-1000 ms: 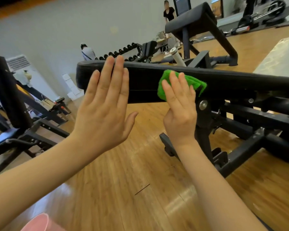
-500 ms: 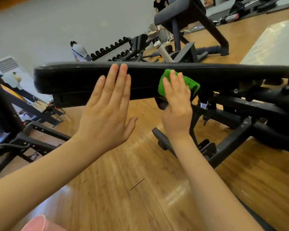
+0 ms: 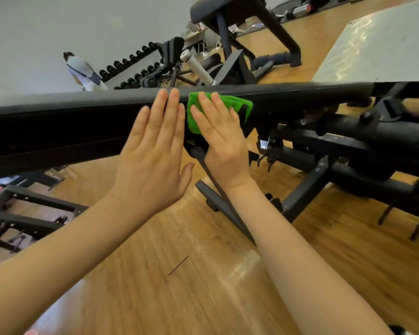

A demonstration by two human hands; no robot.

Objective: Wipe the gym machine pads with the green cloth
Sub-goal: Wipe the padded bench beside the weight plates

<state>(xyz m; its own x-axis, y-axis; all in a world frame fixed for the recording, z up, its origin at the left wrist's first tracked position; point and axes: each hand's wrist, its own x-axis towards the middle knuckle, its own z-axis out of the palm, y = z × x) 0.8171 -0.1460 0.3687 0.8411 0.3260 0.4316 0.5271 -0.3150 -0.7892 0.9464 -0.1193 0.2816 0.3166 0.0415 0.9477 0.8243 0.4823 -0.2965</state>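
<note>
A long black padded bench pad (image 3: 70, 117) runs edge-on across the middle of the frame, its long axis left to right, tilting slightly up toward the right. Its vinyl side is smooth and matte. Left of centre, the left hand (image 3: 155, 151) is flat and spread wide, fingers together pointing up, holding nothing; whether its fingertips touch the pad's edge I cannot tell. Just beside it, the right hand (image 3: 220, 139) presses flat on the cloth (image 3: 194, 117), a fuzzy green bunch against the pad's side at frame centre. Since half a second ago, the hands have drawn closer together and the pad fills more of the frame. Below lies a glossy wood floor (image 3: 155, 274); a black steel frame (image 3: 348, 146) fills the right.
</note>
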